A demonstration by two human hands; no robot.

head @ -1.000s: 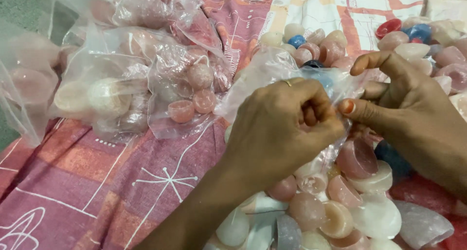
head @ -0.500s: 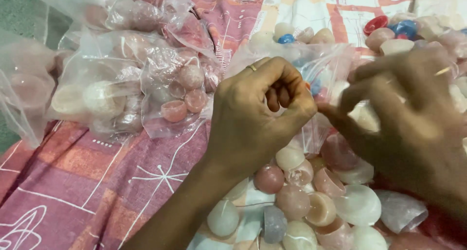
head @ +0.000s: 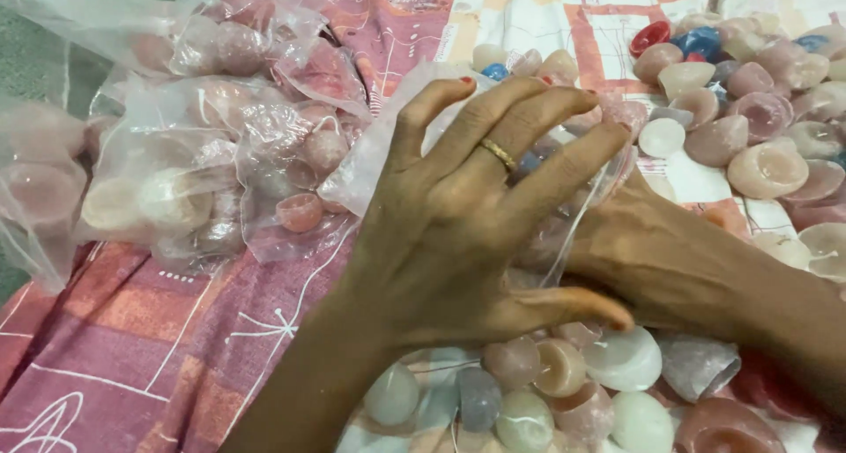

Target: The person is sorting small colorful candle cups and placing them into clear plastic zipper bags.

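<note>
Left hand (head: 458, 233) – grip spread flat – on the clear bag (head: 370, 162); right hand's (head: 670, 259) grip hidden, bag's axis unclear.

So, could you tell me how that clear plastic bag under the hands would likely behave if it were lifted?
The clear plastic bag looks thin and crinkled, so it would probably sag and flop. The left hand spreads over it, with the right hand beside it. The rounded stones inside would likely shift and weigh it down.
</note>
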